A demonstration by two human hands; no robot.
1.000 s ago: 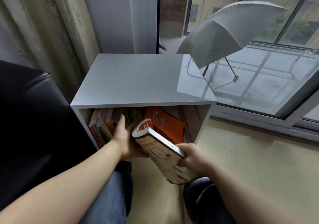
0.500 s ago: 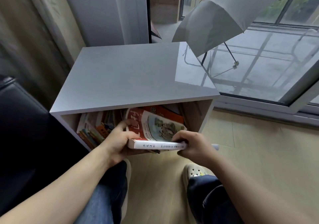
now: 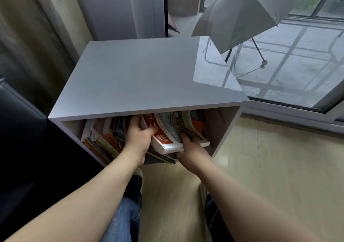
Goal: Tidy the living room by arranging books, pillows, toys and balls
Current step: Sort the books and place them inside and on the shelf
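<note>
A thick book with a red and white illustrated cover sits partly inside the open front of a grey cabinet, leaning among other books. My left hand grips its left edge, thumb curled over the cover. My right hand holds its lower right corner from beneath, fingers partly hidden under the book. Several thin, colourful books lean in the left half of the compartment. An orange book stands behind the held one.
A black leather seat stands close on the left. Curtains hang behind the cabinet. A glass sliding door with an open white umbrella beyond it is to the right. Pale floor lies on the right.
The book has gone from tilted outside the cabinet to flat at the opening and now pushed into the compartment. Both hands moved forward with it.
</note>
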